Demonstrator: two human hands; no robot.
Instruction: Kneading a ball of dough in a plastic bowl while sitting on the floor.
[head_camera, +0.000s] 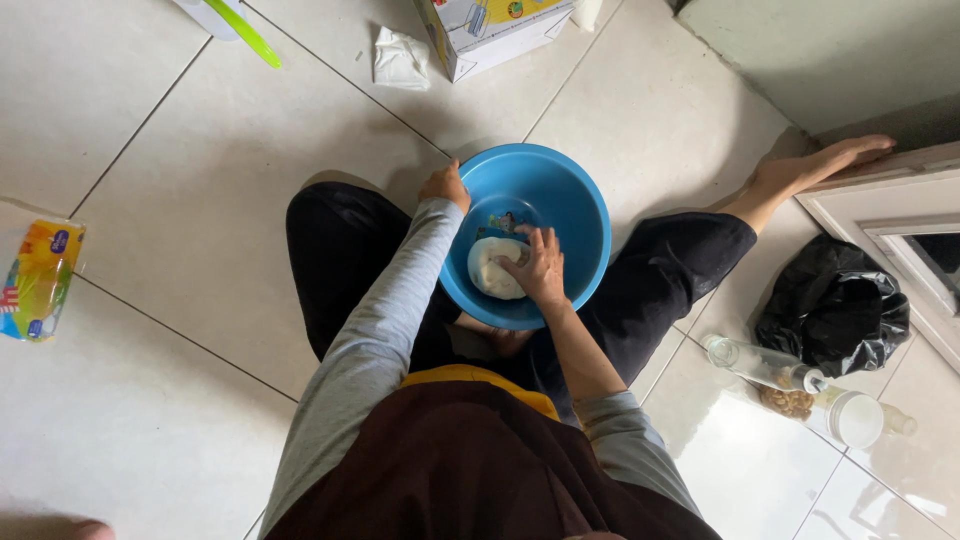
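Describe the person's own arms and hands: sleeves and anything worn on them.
Both arms wear light grey long sleeves. The left sleeve reaches down to the wrist; the right sleeve is pushed up above the elbow, leaving the forearm bare. The left hand and right hand are bare: no gloves, and no rings or watch that can be made out.

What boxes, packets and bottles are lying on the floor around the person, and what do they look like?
Cardboard box: top middle, on the tiles, white and yellow with small coloured pictures.
Plastic packet: far left, flat, yellow and orange with blue patches.
Glass bottle: right, lying on its side, clear.
Jar: beside the bottle, clear, white lid, brown bits inside.
Black bag: right, crumpled, shiny.
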